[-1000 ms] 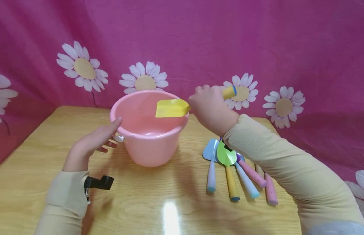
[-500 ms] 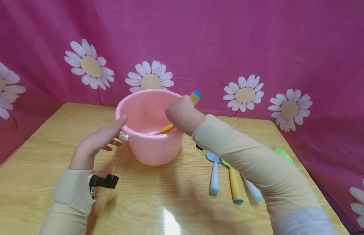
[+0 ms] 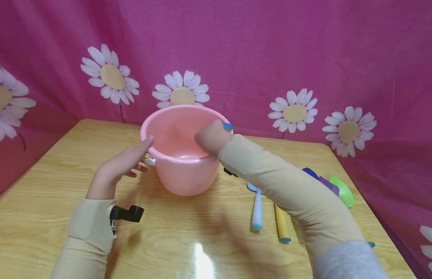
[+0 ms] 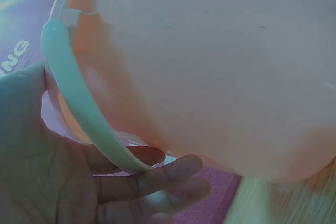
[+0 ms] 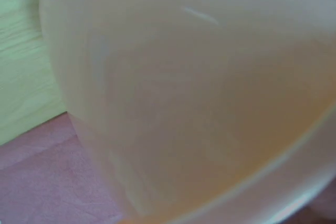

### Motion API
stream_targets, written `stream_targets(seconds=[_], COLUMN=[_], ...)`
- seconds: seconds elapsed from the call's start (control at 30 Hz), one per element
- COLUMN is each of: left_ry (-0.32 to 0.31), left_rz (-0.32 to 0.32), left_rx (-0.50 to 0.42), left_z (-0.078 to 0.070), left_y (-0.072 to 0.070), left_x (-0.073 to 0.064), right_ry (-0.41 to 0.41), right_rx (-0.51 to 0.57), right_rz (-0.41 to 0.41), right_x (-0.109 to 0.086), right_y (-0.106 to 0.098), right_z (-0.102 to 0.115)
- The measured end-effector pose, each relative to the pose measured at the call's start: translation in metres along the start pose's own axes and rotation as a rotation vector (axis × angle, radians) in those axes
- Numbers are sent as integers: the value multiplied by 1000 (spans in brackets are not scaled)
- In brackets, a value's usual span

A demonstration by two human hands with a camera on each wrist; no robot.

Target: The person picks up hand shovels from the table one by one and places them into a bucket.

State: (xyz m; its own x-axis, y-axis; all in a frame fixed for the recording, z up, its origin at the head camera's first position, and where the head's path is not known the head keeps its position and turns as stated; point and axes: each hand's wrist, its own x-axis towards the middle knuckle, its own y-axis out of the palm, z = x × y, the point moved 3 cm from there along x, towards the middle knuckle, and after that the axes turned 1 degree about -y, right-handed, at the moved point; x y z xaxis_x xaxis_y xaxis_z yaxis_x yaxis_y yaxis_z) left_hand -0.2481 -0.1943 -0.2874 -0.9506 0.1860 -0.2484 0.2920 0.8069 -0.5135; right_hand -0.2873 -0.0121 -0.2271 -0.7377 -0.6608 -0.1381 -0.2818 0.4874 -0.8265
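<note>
Dipping deeper into the round pink plastic bucket [image 3: 187, 180], the right grip [image 3: 211, 136] is holding a blue-tipped yellow tool [image 3: 228, 126] inside; the loose left grip [image 3: 117, 164] is touching its rim [image 3: 184, 159].

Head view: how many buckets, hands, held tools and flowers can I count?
Bucket: 1
Hands, left hand and right hand: 2
Held tool, only its end showing: 1
Curtain flowers, counting cut-off ones: 6
Total: 10
</note>
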Motion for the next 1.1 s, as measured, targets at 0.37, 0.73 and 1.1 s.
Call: stream_targets(seconds=[0.37, 0.73, 1.1], left_ry=[6, 21, 22], left_rz=[1, -4, 2], left_rx=[-2, -8, -2], left_z=[-2, 0, 1], left_y=[2, 4, 4], left_x=[0, 3, 3], right_ry=[33, 101, 175], right_rx=[53, 205, 416], right_rz=[65, 102, 75], right_x=[0, -11, -34], right_y=[-1, 3, 5], right_z=[-12, -31, -62])
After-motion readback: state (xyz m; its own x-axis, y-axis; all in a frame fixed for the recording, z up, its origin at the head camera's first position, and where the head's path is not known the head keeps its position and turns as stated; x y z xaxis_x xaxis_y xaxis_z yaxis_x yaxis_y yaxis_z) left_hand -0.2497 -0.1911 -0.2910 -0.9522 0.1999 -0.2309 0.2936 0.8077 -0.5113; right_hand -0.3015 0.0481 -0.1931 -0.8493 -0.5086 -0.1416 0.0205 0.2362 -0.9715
